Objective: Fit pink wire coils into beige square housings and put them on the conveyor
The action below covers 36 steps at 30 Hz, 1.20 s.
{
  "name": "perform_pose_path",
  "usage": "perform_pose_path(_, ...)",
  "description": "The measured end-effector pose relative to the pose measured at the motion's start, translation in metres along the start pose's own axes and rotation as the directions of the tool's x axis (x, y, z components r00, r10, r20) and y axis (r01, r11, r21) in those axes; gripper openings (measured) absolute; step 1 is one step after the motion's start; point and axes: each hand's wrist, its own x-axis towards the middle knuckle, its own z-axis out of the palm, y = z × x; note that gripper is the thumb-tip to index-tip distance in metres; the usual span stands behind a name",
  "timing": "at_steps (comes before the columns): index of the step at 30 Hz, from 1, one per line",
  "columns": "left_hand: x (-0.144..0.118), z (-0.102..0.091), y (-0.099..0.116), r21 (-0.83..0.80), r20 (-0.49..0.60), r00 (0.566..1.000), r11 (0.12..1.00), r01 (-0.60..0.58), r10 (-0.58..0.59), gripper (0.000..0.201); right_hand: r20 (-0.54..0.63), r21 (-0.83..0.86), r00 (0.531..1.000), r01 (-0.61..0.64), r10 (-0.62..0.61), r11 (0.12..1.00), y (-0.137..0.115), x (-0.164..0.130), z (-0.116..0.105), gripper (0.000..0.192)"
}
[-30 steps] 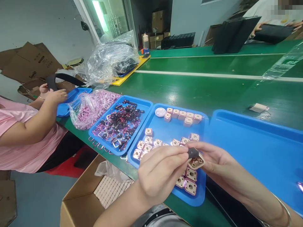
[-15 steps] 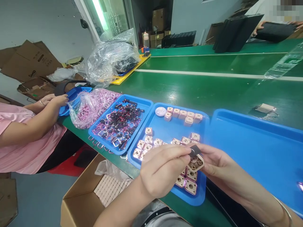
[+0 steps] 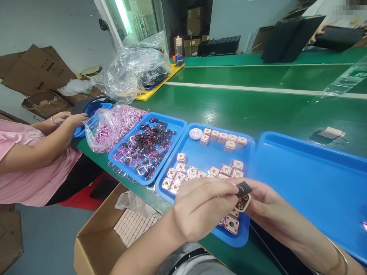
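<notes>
My left hand (image 3: 205, 208) pinches a small flat black piece (image 3: 244, 188) between thumb and fingertips. My right hand (image 3: 265, 200) has its fingers closed round a small square beige housing (image 3: 244, 203), turned with its hollow side towards me. The black piece lies over part of the housing's opening; whether the two touch, I cannot tell. Under both hands is a blue tray (image 3: 243, 236) with rows of similar beige housings with pink shiny rims (image 3: 231, 224). My left hand hides some of them.
A blue tray of black parts with thin wires (image 3: 151, 141) stands to the left, beside a plastic bag of pink frames (image 3: 120, 122). Another blue tray (image 3: 304, 172) lies to the right. An open carton (image 3: 94, 233) sits below the bench edge. A co-worker's arm (image 3: 43, 149) is at far left.
Both my hands have moved slightly to the right with the black piece and the housing. The black piece now covers more of the housing's opening.
</notes>
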Motion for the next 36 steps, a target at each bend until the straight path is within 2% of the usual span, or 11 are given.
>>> perform_pose_path(6,0.001,-0.004,0.001,0.015,0.02,1.0,1.0,0.009,-0.009,0.007,-0.018,-0.011,1.0,-0.006,0.006,1.0,0.002,-0.001,-0.003,0.038)
perform_pose_path(10,0.005,-0.014,0.001,0.019,0.161,0.987,1.0,-0.013,0.01,0.004,-0.066,0.04,0.998,-0.004,0.006,0.999,0.004,-0.002,-0.003,0.035)
perform_pose_path(13,0.005,-0.021,0.002,0.061,0.266,0.964,0.998,-0.036,0.018,0.012,-0.088,0.038,0.996,-0.005,0.008,0.999,0.006,-0.003,-0.003,0.034)
perform_pose_path(16,0.002,-0.022,0.004,0.077,0.3,0.953,0.994,-0.072,0.046,0.022,-0.096,0.016,0.995,-0.01,0.012,1.0,0.008,-0.004,-0.003,0.033)
perform_pose_path(19,0.003,-0.02,0.007,0.051,0.314,0.949,0.997,-0.056,0.037,0.024,-0.116,0.003,0.993,-0.014,0.014,1.0,0.008,-0.004,-0.002,0.034)
perform_pose_path(24,0.014,-0.023,0.011,0.046,0.457,0.889,0.997,-0.069,0.041,0.023,-0.15,-0.075,0.988,0.022,-0.033,0.997,0.006,-0.006,-0.004,0.034)
perform_pose_path(27,0.016,-0.025,0.01,0.016,0.467,0.882,0.996,-0.083,0.066,0.022,-0.143,-0.096,0.988,0.037,-0.051,0.995,0.004,-0.006,-0.005,0.033)
perform_pose_path(30,0.013,-0.024,0.007,0.03,0.481,0.875,0.997,-0.071,0.048,0.015,-0.102,-0.091,0.993,0.048,-0.058,0.995,0.004,-0.006,-0.004,0.031)
perform_pose_path(36,0.012,-0.025,-0.009,0.014,0.542,0.84,1.0,-0.02,0.009,0.016,-0.054,-0.113,0.996,0.066,-0.073,0.991,0.007,-0.004,-0.003,0.029)
